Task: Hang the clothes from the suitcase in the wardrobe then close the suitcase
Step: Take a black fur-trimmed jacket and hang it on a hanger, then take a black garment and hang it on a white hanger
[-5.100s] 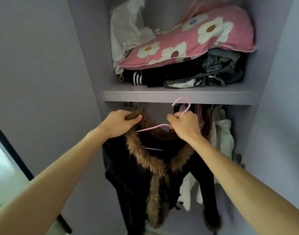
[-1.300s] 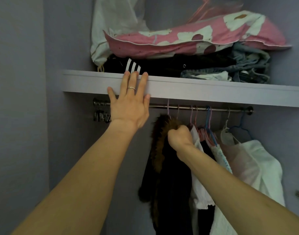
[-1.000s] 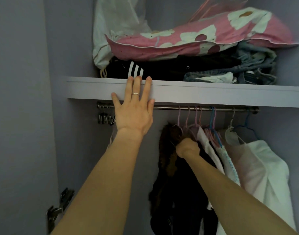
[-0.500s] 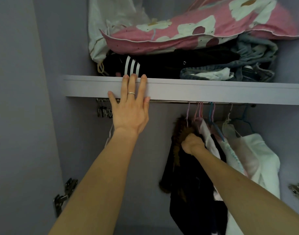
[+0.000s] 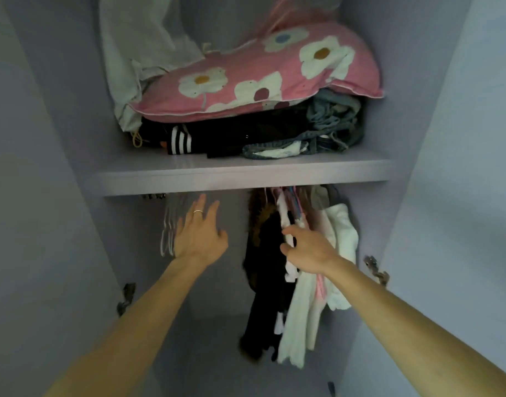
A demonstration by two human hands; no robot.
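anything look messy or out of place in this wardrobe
Yes. On the shelf, the pink flowered pillow lies tilted on a loose heap of dark clothes and crumpled jeans. Below, the hanging clothes are bunched to the right, with empty hangers alone on the left.

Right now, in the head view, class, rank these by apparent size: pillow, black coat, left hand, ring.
Largest to smallest:
1. pillow
2. black coat
3. left hand, which is nearer the camera, so it looks enlarged
4. ring
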